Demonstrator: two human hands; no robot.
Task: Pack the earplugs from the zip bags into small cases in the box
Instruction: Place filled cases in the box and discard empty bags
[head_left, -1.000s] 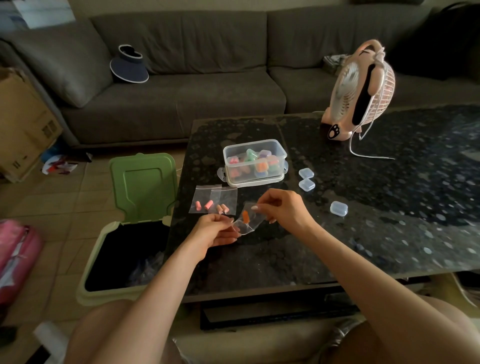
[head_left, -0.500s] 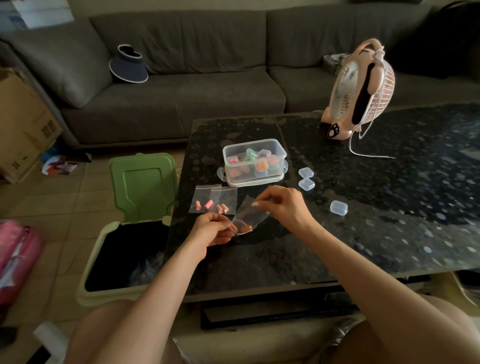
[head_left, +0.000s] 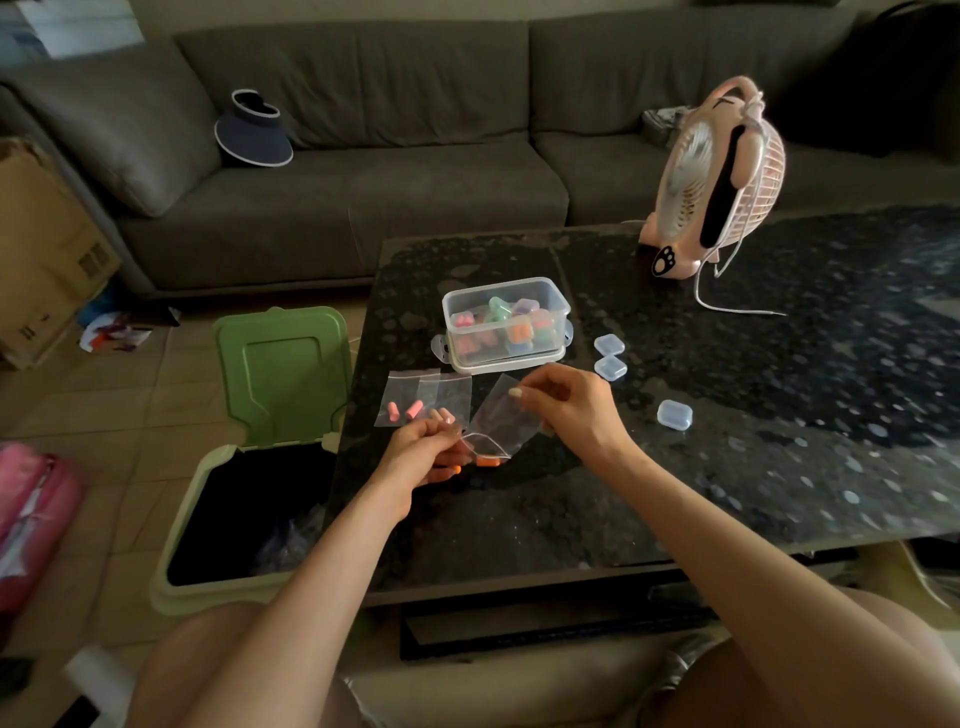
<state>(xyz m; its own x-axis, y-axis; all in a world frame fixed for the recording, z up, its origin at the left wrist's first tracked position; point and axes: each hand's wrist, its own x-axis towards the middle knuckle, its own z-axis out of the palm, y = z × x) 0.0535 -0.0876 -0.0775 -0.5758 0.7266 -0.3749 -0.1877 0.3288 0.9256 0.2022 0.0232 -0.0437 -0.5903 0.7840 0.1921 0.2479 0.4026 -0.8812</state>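
Near the table's (head_left: 779, 415) left edge, the person holds one zip bag (head_left: 501, 423) tipped mouth-down, which lets the orange earplugs (head_left: 487, 462) slide toward the opening instead of being dug out. The right hand (head_left: 563, 408) pinches the bag's upper, closed end between thumb and fingertips and lifts it, so the plastic hangs slanted. The left hand (head_left: 421, 449) grips the lower, open end; its fingers are curled together there, apparently to spread the mouth and catch what drops. One earplug sits just at the mouth, and another orange tip shows under the left fingers, though whether that one is already free cannot be told.

Two more bags (head_left: 428, 397) lie flat just beyond the left hand, pink earplugs inside, kept close as the next to be emptied. The box (head_left: 504, 325), farther toward the table's far edge, holds coloured cases already. Three clear cases (head_left: 674, 414) wait to the right of it, within the right hand's reach. An open bin (head_left: 244, 514) stands on the floor against the left edge, likely for spent bags.
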